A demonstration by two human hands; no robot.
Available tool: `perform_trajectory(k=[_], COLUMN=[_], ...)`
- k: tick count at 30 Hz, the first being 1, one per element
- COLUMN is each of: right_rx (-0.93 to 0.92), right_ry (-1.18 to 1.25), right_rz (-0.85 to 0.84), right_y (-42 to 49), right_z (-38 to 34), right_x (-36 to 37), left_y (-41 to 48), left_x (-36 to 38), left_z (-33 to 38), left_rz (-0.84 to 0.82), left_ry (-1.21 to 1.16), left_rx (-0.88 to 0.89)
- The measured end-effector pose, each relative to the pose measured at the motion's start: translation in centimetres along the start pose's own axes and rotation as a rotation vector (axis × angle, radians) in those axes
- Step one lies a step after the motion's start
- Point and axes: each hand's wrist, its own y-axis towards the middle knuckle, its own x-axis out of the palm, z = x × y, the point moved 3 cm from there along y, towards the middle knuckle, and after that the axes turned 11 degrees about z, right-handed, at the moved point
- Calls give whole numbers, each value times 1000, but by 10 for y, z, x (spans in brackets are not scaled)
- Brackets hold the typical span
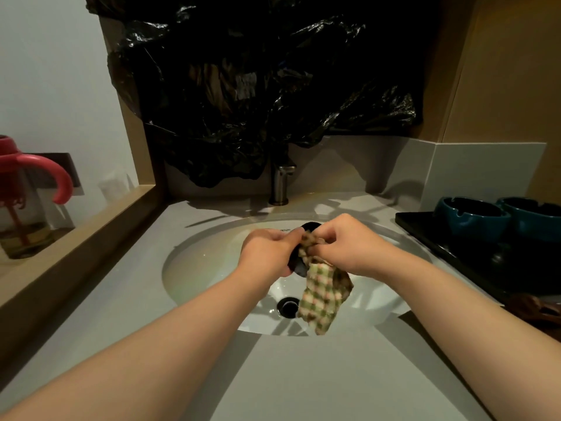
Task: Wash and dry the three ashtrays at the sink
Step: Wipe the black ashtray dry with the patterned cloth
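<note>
- My two forearms reach over the grey counter (303,375) to the white sink (194,253), above its one drain (287,305).
- My left hand (267,250) curls round one dark ashtray (296,265), held over the basin; it looks glossy and mostly hidden.
- My right hand (349,244) pinches one checked cloth (324,296) against that ashtray, and the rest of it hangs down.
- To the right, two teal ashtrays (470,218) (534,220) sit side by side on one black tray (425,229), with notched rims and dark insides.
- Behind stand one metal faucet (280,185) and the black plastic sheet (258,86).
</note>
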Motion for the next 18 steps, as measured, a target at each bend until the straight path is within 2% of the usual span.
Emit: perform_trajectory(k=[3,6,8,9,12,14,16,18], right_rx=[-24,-55,1,19,38,20,10,-47], right_ry=[53,-310,-536,-565,-426,-212,3,65], right_rz=[3,-11,77,165,432,504,403,185], right_y=[-2,0,2,2,5,3,1,-2], right_z=[-4,-2,-3,-5,-5,-5,-8,-13], right_x=[-4,-6,-8,-8,-8,-6,-1,-1], left_y=[0,-1,-2,-2,-3,-3,-2,-1], left_x=[-2,-2,0,1,4,6,4,1], left_z=[1,3,4,4,4,4,3,1], left_rz=[16,17,26,27,-9,-46,-44,-19], left_ry=[-87,-52,-20,-24,-103,-152,-174,-186], left_rx=[-10,48,60,48,-16,-75,-94,-89])
